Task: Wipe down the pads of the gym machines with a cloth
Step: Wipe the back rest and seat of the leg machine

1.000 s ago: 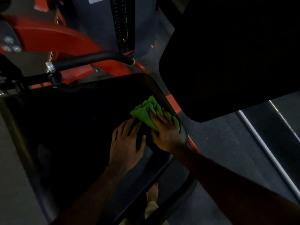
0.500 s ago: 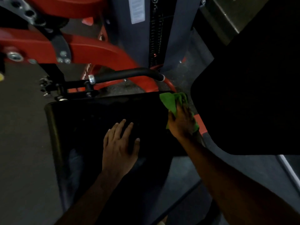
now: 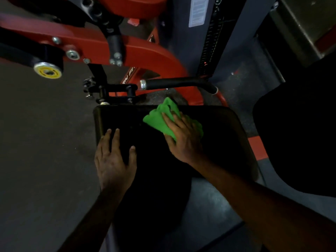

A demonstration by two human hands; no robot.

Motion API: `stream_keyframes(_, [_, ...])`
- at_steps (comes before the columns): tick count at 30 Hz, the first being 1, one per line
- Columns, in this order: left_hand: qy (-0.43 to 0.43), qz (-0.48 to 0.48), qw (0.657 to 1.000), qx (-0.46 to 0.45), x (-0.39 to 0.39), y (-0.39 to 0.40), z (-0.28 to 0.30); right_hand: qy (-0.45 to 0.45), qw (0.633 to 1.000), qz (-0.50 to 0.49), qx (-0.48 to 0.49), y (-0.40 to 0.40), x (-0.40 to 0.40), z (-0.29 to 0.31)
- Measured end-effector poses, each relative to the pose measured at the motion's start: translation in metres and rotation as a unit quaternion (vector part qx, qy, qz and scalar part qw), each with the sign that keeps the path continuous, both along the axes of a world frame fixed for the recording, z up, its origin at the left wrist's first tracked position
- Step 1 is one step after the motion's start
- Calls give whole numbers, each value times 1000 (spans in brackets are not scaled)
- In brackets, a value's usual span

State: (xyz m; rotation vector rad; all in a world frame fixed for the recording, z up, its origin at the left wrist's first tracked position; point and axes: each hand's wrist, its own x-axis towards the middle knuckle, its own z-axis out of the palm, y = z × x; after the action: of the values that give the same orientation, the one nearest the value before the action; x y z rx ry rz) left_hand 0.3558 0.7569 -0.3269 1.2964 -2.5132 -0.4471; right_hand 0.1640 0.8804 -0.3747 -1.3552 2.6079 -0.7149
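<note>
I see the right hand (image 3: 183,140) pressing the green cloth (image 3: 163,119) flat on the black seat pad (image 3: 218,135), near the pad's far edge, fingers spread over the bunched fabric. The left hand (image 3: 114,160) lies open, palm down, on the pad's left edge, holding nothing. Beyond the far edge sit a black handle (image 3: 178,82) and the red machine frame (image 3: 145,51). A 2nd black pad (image 3: 300,133) lies to the right.
</note>
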Motion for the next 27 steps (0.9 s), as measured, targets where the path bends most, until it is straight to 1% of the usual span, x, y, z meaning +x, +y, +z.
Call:
stream_keyframes(1, [7, 6, 1000, 1, 4, -1, 0, 20, 999, 49, -3, 2, -10, -1])
stream_keyframes(2, [17, 12, 1000, 4, 6, -1, -1, 33, 998, 49, -4, 1, -21, -4])
stream_keyframes(3, [28, 20, 999, 7, 8, 0, -1, 27, 1000, -6, 4, -5, -29, -4])
stream_keyframes(4, [41, 31, 999, 13, 12, -1, -1, 4, 995, -96, 13, -17, -29, -6])
stream_keyframes(5, [57, 42, 997, 19, 14, -2, -1, -30, 983, -179, 16, -29, -21, -4])
stream_keyframes(6, [74, 56, 995, 26, 16, -4, -2, -46, 976, -213, 18, -42, -4, -1])
stream_keyframes(7, [89, 68, 993, 30, 18, -6, -3, -40, 980, -193, 7, -51, 16, 7])
stream_keyframes(8, [100, 75, 992, 31, 18, -7, -5, -28, 993, -112, -8, -52, 34, 12])
stream_keyframes(9, [108, 76, 991, 31, 20, -10, -6, -20, 1000, 1, -21, -49, 50, 17])
stream_keyframes(10, [113, 73, 990, 32, 20, -10, -7, -10, 995, 97, -25, -42, 53, 20])
stream_keyframes(11, [116, 73, 990, 33, 21, -12, -9, 0, 987, 157, -28, -40, 42, 21])
stream_keyframes(12, [116, 75, 990, 33, 21, -12, -10, 6, 986, 163, -27, -43, 29, 18])
stream_keyframes(13, [115, 77, 990, 33, 20, -11, -10, 0, 994, 110, -19, -50, 21, 16])
stream_keyframes(14, [115, 80, 990, 33, 19, -9, -10, -12, 1000, 11, -13, -59, 18, 14])
stream_keyframes(15, [115, 83, 989, 35, 18, -8, -9, -33, 995, -96, -5, -70, 26, 16])
stream_keyframes(16, [114, 85, 989, 36, 19, -8, -8, -47, 988, -150, 2, -81, 43, 20])
stream_keyframes(17, [114, 85, 989, 35, 18, -7, -9, -50, 989, -137, -2, -87, 60, 26])
stream_keyframes(18, [113, 84, 989, 35, 17, -8, -9, -49, 997, -64, -9, -87, 75, 31])
stream_keyframes(19, [112, 83, 990, 38, 18, -9, -10, -44, 998, 41, -20, -81, 88, 32])
stream_keyframes(20, [113, 81, 989, 42, 18, -10, -11, -33, 990, 133, -23, -73, 86, 35])
stream_keyframes(21, [118, 81, 989, 45, 19, -11, -11, -17, 983, 181, -28, -70, 73, 34])
stream_keyframes(22, [124, 84, 988, 46, 20, -12, -11, -4, 983, 180, -27, -71, 59, 31])
stream_keyframes(23, [133, 89, 986, 47, 20, -11, -11, 2, 991, 132, -24, -77, 48, 27])
stream_keyframes(24, [143, 91, 984, 51, 21, -11, -10, 3, 999, 43, -21, -85, 45, 26])
stream_keyframes(25, [154, 90, 982, 54, 21, -10, -9, -9, 999, -49, -16, -94, 50, 25])
stream_keyframes(26, [165, 89, 981, 57, 21, -10, -9, -21, 995, -97, -10, -102, 62, 27])
stream_keyframes(27, [175, 93, 978, 62, 22, -11, -9, -37, 996, -85, -12, -106, 75, 32])
